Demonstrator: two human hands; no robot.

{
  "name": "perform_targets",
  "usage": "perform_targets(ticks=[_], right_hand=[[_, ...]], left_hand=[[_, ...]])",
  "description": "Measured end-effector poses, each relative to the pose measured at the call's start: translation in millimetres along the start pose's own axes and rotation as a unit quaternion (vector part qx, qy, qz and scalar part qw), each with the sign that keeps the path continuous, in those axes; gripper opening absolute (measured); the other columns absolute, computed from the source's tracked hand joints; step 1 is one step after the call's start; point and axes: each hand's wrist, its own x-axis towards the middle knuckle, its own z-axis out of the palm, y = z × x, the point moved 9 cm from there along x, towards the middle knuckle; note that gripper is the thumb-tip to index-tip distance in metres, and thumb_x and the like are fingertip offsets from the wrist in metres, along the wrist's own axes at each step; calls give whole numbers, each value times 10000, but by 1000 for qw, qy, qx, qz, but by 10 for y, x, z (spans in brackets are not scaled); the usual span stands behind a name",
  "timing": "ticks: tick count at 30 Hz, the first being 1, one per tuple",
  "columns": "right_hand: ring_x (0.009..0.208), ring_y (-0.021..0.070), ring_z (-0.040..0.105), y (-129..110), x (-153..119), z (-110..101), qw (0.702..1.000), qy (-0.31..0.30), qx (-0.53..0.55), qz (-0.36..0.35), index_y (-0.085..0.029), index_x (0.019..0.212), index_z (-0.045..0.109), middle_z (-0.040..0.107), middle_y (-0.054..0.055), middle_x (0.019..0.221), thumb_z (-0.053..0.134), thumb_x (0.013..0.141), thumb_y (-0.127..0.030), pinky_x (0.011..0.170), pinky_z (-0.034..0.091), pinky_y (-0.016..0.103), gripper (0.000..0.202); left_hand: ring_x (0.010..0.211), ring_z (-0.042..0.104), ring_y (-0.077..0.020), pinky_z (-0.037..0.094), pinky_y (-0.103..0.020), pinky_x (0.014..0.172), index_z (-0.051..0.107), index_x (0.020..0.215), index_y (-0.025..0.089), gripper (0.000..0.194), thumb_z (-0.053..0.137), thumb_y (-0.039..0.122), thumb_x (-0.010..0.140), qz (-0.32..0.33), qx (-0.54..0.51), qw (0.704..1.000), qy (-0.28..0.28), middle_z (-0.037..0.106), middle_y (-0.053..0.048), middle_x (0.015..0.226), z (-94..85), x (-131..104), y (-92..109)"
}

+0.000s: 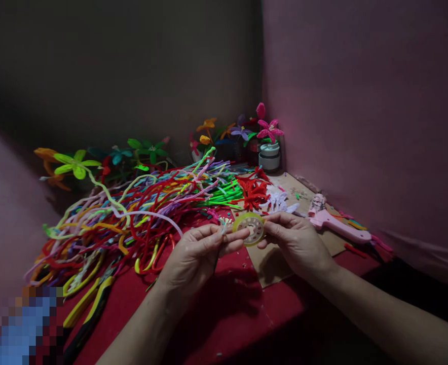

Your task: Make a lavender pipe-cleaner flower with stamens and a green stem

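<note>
Between thumb and fingers my left hand (197, 248) pinches a small bunch of pale-tipped flower stamens (226, 222). A roll of yellowish tape (249, 229) with a holed core is in my right hand (294, 241), gripped at its right edge. One finger of the left hand reaches across the front of the roll. Both hands are close together above the red table (227, 309), and the stamens sit just left of the tape. Whether a strip of tape touches the stamens is too small to tell.
Many coloured pipe cleaners (140, 208) are heaped at left, with yellow-handled pliers (95, 299) before them. A pink hot glue gun (338, 223) lies right on a cardboard sheet (277, 261), near red pieces (252, 191) and white pieces (279, 197). Pipe-cleaner flowers (270, 130) stand behind.
</note>
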Motion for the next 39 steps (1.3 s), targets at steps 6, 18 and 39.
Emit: perform_targets(ticks=[6, 18, 39], right_hand=[[505, 88, 576, 100, 64, 36, 995, 1, 89, 35, -142, 644, 614, 627, -1, 660, 741, 615, -235, 448, 480, 193, 160], [475, 93, 544, 233, 162, -82, 995, 23, 52, 78, -145, 648, 587, 600, 9, 619, 703, 646, -256, 428, 465, 211, 161], [654, 108, 531, -536, -5, 315, 959, -19, -266, -92, -146, 722, 577, 579, 0, 694, 604, 750, -263, 619, 425, 231, 124]], left_hand=[[921, 640, -271, 549, -239, 698, 645, 689, 81, 28, 669, 78, 676, -21, 11, 999, -26, 701, -104, 793, -17, -1, -49], [1142, 500, -304, 430, -342, 927, 657, 610, 112, 55, 681, 90, 655, 32, 102, 994, -33, 685, -147, 980, 74, -108, 87], [1165, 482, -269, 400, -343, 958, 647, 672, 171, 91, 599, 150, 747, 148, 393, 905, -61, 534, -86, 1248, 333, -215, 195]])
